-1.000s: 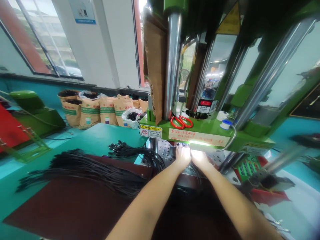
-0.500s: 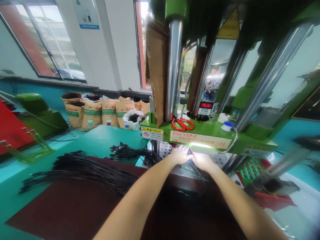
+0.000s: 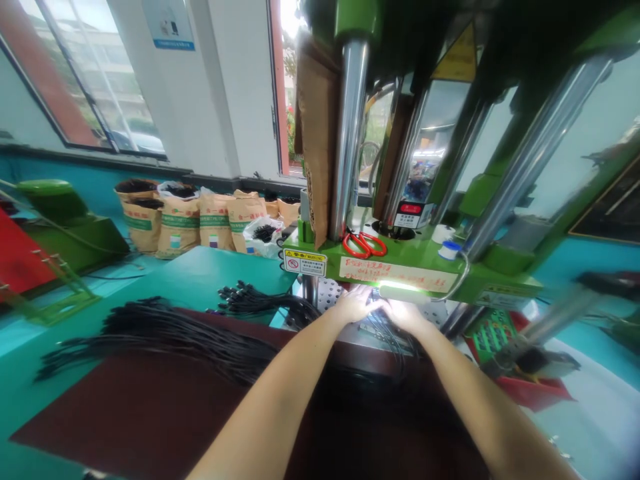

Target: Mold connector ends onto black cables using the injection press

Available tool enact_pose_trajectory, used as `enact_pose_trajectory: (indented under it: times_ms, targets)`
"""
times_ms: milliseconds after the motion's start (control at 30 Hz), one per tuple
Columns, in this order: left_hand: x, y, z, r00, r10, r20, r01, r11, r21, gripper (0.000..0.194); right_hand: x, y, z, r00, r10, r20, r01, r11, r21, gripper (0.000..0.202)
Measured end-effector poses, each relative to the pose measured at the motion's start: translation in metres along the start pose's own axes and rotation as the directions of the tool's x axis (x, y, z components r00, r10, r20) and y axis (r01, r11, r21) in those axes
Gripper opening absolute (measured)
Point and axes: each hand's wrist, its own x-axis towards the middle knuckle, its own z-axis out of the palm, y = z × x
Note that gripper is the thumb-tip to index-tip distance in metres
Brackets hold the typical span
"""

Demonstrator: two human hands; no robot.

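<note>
Both of my hands reach in under the green plate of a press [image 3: 320, 257], above a metal bed. My left hand [image 3: 356, 305] is on the left, its thumb pointing toward my right hand [image 3: 404, 315]. Thin black cables [image 3: 387, 333] run from between the hands toward me over the front edge of the bed. Both hands are at the cables' far ends. Glare from a lit lamp [image 3: 405, 291] and the plate's edge hide the fingertips, so their grip cannot be made out.
A large bundle of black cables [image 3: 165, 340] lies on a brown board [image 3: 115, 413] to the left. A smaller cable bundle [image 3: 260, 300] sits beside the press. Red-handled scissors [image 3: 364, 245] and a blue-white spool [image 3: 450, 250] rest on the plate. Filled sacks [image 3: 180, 223] stand behind.
My hands have shifted slightly apart at the cable ends, and more of the cables and the metal bed shows between them. The camera view has turned a little.
</note>
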Motion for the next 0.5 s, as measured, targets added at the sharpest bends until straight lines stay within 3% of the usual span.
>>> enact_pose_trajectory:
  times_ms: [233,500]
  targets:
    - [-0.004,-0.003,-0.001,0.999,-0.034,-0.025,0.034,0.999,-0.019,0.057,-0.007,0.016,0.005,1.000,0.030,0.006,-0.030,0.999,0.041,0.040]
    - [0.004,0.000,-0.005,0.993,-0.103,0.056,0.102,0.995,0.006,0.058,0.004,0.016,0.007,0.999,-0.009,-0.035,0.015,0.987,0.162,0.036]
